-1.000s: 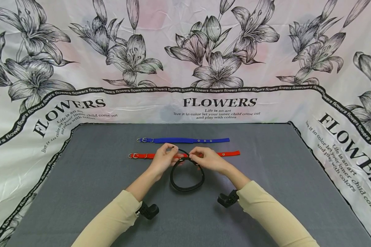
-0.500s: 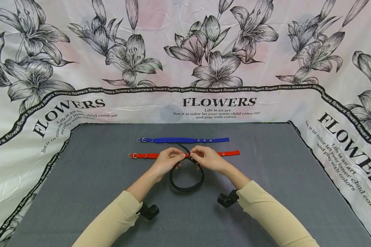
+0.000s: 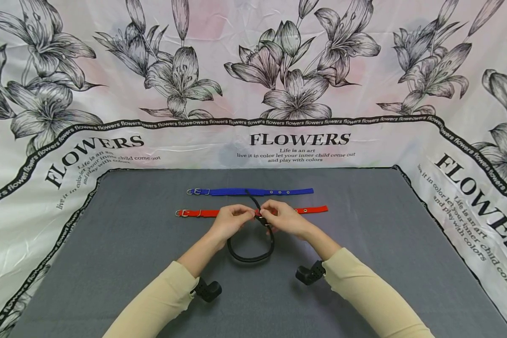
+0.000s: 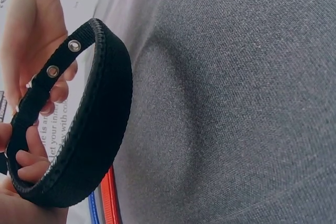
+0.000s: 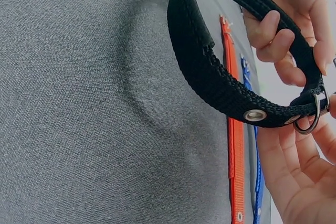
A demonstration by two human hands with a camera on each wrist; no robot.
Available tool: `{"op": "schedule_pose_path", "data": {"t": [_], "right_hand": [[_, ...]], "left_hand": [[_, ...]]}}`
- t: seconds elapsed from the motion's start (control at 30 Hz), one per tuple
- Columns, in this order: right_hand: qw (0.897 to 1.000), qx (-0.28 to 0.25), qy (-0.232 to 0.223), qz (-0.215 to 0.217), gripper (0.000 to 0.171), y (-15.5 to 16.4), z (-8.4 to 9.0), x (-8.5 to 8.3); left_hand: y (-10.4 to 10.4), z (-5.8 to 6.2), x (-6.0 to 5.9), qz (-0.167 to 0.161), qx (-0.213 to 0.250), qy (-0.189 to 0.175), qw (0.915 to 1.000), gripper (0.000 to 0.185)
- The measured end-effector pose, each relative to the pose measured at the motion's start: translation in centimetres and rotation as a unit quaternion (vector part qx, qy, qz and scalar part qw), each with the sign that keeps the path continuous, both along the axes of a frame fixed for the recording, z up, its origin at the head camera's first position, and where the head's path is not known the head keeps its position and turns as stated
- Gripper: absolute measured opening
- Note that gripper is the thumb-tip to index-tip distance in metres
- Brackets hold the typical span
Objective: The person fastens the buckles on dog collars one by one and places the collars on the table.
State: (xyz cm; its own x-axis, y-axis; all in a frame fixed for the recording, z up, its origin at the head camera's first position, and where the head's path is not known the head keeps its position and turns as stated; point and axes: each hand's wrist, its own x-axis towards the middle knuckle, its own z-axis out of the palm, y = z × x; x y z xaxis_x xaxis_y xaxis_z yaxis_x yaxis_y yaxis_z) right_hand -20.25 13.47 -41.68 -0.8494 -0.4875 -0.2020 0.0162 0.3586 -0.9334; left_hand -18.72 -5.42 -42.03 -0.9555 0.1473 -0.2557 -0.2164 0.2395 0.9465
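Observation:
A black webbing collar point(image 3: 251, 256) with metal eyelets is bent into a loop above the grey mat point(image 3: 110, 244). My left hand point(image 3: 246, 215) pinches its strap next to the buckle. My right hand point(image 3: 267, 216) pinches the buckle end, where a metal ring point(image 5: 310, 122) hangs. The strap's free tail point(image 3: 251, 199) pokes out past the hands toward the back. The left wrist view shows the collar point(image 4: 100, 129) standing on edge, with curled fingers point(image 4: 29, 163) round the strap. In the right wrist view both hands meet at the collar's point(image 5: 210, 77) buckle.
A red collar point(image 3: 194, 212) lies flat just behind the hands, and a blue collar point(image 3: 236, 191) lies parallel behind it. Flower-print sheeting point(image 3: 300, 141) rises round the mat at the back and both sides.
The strap has slid further through the buckle: the loop is smaller and the tail reaches farther back toward the blue collar. My left hand has moved right, closer to my right hand.

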Motion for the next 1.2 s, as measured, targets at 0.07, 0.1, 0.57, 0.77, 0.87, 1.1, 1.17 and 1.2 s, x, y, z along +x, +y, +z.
{"op": "schedule_pose_path", "data": {"t": [0.07,0.1,0.57,0.77,0.87,1.1,1.17,1.2], "right_hand": [[1.000,-0.004,-0.004,0.002,0.025,-0.09,0.30,0.19],[1.000,-0.007,-0.005,0.002,0.026,-0.10,0.27,0.19],[1.000,-0.015,-0.005,0.014,0.022,-0.25,-0.19,0.16],[1.000,-0.013,0.000,0.023,0.023,-0.18,-0.25,0.13],[1.000,-0.015,-0.006,0.025,0.023,-0.17,-0.27,0.09],[0.999,-0.015,-0.013,0.032,0.026,-0.16,-0.14,0.02],[0.999,-0.016,-0.016,0.030,0.026,-0.18,-0.02,0.04],[0.999,-0.016,-0.017,0.029,0.026,-0.20,0.04,0.04]], "left_hand": [[0.09,-0.07,-0.03,0.005,-0.005,-0.002,1.0000,0.018],[0.14,-0.12,-0.05,0.007,-0.009,-0.001,0.9999,0.019],[0.71,-0.19,0.02,0.032,-0.022,-0.033,0.9987,0.016],[0.70,-0.24,0.04,0.034,-0.023,-0.036,0.9985,0.015],[0.67,-0.29,0.00,0.034,-0.024,-0.035,0.9985,0.015],[0.69,-0.21,-0.02,0.037,-0.022,-0.039,0.9983,0.016],[0.71,-0.13,-0.02,0.040,-0.020,-0.041,0.9982,0.016],[0.74,-0.08,-0.02,0.041,-0.018,-0.042,0.9981,0.016]]}}
